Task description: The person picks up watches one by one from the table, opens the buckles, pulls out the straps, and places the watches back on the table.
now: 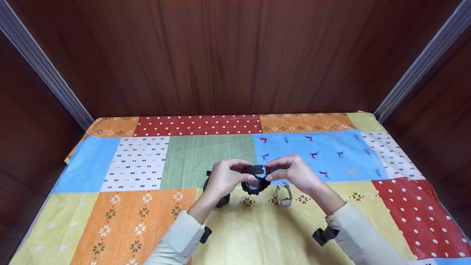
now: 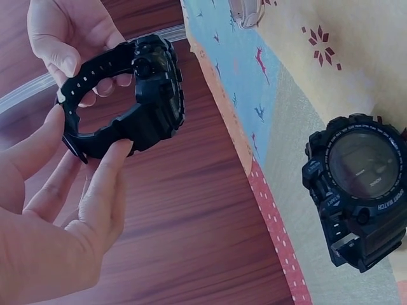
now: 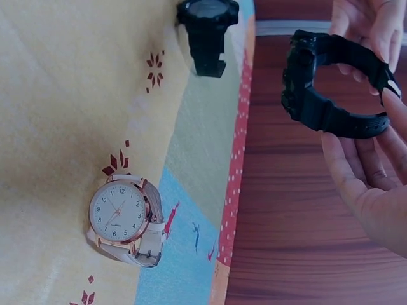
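A black digital sports watch [image 1: 253, 185] is held up above the cloth, its strap closed into a loop. My left hand [image 1: 223, 177] grips it from the left, with the thumb at the case in the head view. From the right, my right hand [image 1: 294, 176] pinches the strap near its buckle between thumb and fingers. The left wrist view shows the loop side-on, with the strap holes [image 2: 81, 84] facing the right hand. A second black sports watch [image 2: 364, 166] lies below my left hand. Below my right hand stands a white-strapped analog watch [image 3: 118, 213] with a rose-gold case.
A patchwork-print tablecloth [image 1: 140, 217] covers the table. Brown wood-grain panels [image 1: 235, 55] rise behind it and at both sides, with grey metal strips [image 1: 48, 62] at the corners. Black wrist camera mounts [image 1: 325, 235] sit at the cream sleeves [image 1: 364, 232].
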Motion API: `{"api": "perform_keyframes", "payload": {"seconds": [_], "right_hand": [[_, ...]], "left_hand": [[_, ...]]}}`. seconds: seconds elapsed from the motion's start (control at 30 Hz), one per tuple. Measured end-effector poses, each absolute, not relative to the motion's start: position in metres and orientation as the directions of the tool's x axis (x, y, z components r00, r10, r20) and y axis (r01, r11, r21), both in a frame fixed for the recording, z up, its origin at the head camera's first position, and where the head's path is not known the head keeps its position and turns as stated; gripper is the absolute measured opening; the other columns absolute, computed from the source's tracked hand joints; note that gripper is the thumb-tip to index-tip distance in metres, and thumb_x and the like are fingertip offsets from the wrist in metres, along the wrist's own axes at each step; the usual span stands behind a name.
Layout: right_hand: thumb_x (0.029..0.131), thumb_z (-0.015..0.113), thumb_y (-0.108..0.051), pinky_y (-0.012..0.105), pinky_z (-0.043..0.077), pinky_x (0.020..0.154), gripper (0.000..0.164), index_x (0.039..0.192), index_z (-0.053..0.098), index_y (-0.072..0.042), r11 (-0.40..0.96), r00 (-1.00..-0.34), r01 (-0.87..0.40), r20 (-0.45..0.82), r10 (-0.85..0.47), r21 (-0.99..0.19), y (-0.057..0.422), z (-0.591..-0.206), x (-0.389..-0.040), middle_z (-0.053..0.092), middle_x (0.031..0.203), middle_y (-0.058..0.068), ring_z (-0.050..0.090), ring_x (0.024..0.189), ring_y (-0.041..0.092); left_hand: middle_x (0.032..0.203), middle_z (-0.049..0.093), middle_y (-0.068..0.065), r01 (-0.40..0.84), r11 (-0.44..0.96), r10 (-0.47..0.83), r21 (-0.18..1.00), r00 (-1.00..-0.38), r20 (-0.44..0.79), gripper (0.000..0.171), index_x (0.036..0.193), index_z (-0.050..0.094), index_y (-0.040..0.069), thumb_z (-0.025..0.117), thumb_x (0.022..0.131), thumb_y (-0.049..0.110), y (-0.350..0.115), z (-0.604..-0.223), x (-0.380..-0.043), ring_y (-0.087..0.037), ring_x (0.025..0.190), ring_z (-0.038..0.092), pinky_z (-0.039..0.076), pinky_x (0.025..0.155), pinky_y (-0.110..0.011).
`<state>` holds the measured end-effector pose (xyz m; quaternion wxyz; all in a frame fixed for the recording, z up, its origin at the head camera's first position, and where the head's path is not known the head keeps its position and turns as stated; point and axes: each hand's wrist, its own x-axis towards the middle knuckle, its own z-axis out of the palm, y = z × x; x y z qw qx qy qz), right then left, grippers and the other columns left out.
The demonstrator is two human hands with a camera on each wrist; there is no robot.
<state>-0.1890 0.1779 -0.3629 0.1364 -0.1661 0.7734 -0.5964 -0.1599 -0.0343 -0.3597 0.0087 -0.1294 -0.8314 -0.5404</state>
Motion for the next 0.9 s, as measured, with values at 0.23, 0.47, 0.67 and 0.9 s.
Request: {"api": "perform_keyframes", "payload": {"seconds": [0.23, 0.47, 0.67, 0.9], "right_hand": [[0.07, 0.074, 0.002, 0.036, 0.049, 0.081, 0.033, 0.101, 0.065, 0.009, 0.233, -0.906, -0.104, -0.004, -0.423, -0.967, 0.1791, -0.3631, -0.1898, 0.067, 0.091, 0.014, 0.059, 0.089, 0.023], [0.069, 0.075, 0.0, 0.036, 0.047, 0.082, 0.035, 0.102, 0.066, 0.008, 0.233, -0.913, -0.086, -0.017, -0.408, -0.969, 0.1803, -0.3637, -0.1899, 0.066, 0.093, 0.013, 0.056, 0.093, 0.024], [0.069, 0.075, 0.0, 0.036, 0.047, 0.083, 0.035, 0.102, 0.066, 0.007, 0.237, -0.917, -0.081, -0.021, -0.398, -0.968, 0.181, -0.3639, -0.1895, 0.066, 0.095, 0.014, 0.058, 0.093, 0.023], [0.07, 0.076, -0.003, 0.035, 0.047, 0.082, 0.035, 0.102, 0.066, 0.006, 0.249, -0.921, -0.08, -0.023, -0.389, -0.965, 0.1812, -0.3643, -0.1877, 0.065, 0.096, 0.013, 0.055, 0.095, 0.023]], "left_hand": [[0.09, 0.068, -0.002, 0.234, 0.351, 0.216, 0.907, -0.962, 0.165, 0.026, 0.098, 0.071, 0.007, 0.076, 0.073, 0.012, -0.0362, -0.36, -0.1596, -0.018, 0.087, 0.06, 0.047, 0.075, -0.033], [0.09, 0.068, -0.003, 0.222, 0.338, 0.212, 0.915, -0.965, 0.156, 0.028, 0.099, 0.07, 0.005, 0.076, 0.073, 0.011, -0.037, -0.3633, -0.1612, -0.019, 0.088, 0.06, 0.048, 0.075, -0.033], [0.091, 0.068, -0.003, 0.218, 0.332, 0.208, 0.918, -0.966, 0.154, 0.027, 0.099, 0.07, 0.005, 0.076, 0.073, 0.011, -0.0385, -0.3652, -0.161, -0.02, 0.089, 0.06, 0.048, 0.076, -0.034], [0.092, 0.069, -0.006, 0.2, 0.319, 0.206, 0.927, -0.969, 0.138, 0.028, 0.1, 0.069, 0.004, 0.075, 0.073, 0.009, -0.0411, -0.3693, -0.1621, -0.02, 0.088, 0.062, 0.05, 0.073, -0.03]]}}
